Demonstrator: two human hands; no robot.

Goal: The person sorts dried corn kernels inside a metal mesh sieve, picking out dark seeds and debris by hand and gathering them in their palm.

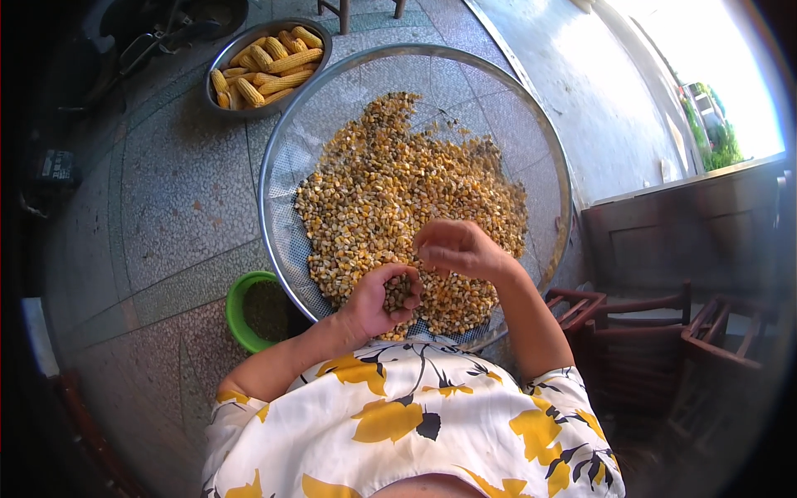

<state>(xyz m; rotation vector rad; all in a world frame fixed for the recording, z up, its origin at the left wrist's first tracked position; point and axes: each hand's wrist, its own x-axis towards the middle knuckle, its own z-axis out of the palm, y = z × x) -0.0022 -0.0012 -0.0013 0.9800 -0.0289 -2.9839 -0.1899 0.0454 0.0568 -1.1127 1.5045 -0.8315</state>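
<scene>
A large round metal sieve (271, 134) lies before me, holding a broad heap of corn kernels (380, 187), yellow and pale, with darker brownish ones among them. Cupped over the near side of the heap, my left hand (383, 299) holds a small handful of dark greenish-brown kernels (396, 294). My right hand (457, 249) is just above the heap, to the right of my left hand and apart from it, palm down with curled fingers. Whether anything is between its fingertips cannot be made out.
An oval metal basin (215, 107) of corn cobs (268, 65) stands beyond the sieve at the left. Near my left forearm is a green plastic basket (235, 311) with dark contents. Wooden stools (647, 317) stand at the right, by a dark wooden panel (679, 243).
</scene>
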